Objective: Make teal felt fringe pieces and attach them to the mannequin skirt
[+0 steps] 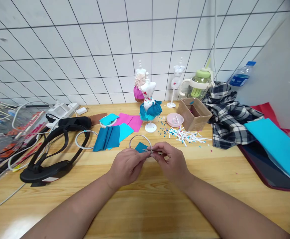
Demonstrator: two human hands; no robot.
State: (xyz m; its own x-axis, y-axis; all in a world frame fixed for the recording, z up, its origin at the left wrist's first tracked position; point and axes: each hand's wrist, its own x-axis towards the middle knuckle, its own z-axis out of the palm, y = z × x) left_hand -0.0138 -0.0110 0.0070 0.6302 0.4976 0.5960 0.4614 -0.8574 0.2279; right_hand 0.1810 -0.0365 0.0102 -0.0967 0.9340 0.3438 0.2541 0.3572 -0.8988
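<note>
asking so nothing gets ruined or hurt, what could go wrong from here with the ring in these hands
The pointed metal tip sits right by the fingertips of the left hand and right hand at the thin ring, so a slip might prick a finger.
The teal-skirted miniature dress form stands on a slim post just beyond the hands; a bump could tip it.
The loose strips near the right hand could get scattered.

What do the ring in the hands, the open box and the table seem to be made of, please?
Ring: perhaps plastic, being pale, thin and smooth-looking.
Box: probably cardboard, brown with flat, plain walls; finish unclear.
Table: wood or wood-look laminate, slightly glossy, showing grain and a bright reflection.
</note>
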